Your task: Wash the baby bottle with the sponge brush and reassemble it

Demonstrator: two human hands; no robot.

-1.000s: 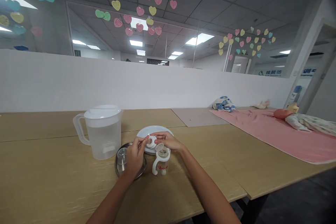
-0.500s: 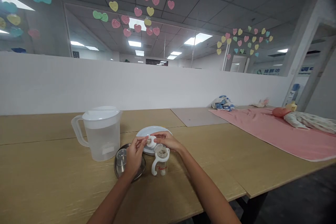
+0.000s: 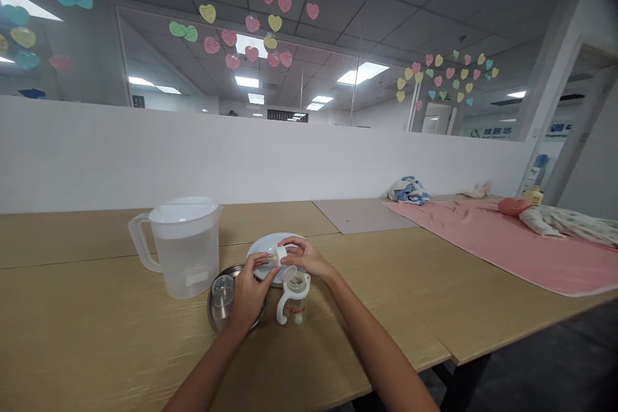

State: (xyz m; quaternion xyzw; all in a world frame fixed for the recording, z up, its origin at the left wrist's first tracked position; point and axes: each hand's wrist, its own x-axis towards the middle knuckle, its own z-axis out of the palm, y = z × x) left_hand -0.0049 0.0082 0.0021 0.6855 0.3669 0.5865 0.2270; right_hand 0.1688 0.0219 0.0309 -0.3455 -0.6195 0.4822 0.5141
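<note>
Both my hands meet above a small baby bottle (image 3: 292,299) with white handles that stands upright on the wooden table (image 3: 96,335). My left hand (image 3: 248,293) and my right hand (image 3: 302,257) pinch a small white bottle cap ring with a teat (image 3: 275,259) between their fingertips, just above the bottle's open mouth. Behind the hands lies a white plate (image 3: 263,246). Under my left hand sits a steel dish (image 3: 218,312) with a clear dome cap (image 3: 223,288) in it.
A clear plastic jug (image 3: 181,248) with a white lid stands to the left. A pink cloth (image 3: 506,244) with a baby doll (image 3: 555,219) lies at the far right. A white partition wall (image 3: 241,154) runs behind the table. The table's front edge drops off at the right.
The hands have turned the cap ring slightly and shifted a little left; the view has drifted a bit. The bottle, jug and dish stay where they were.
</note>
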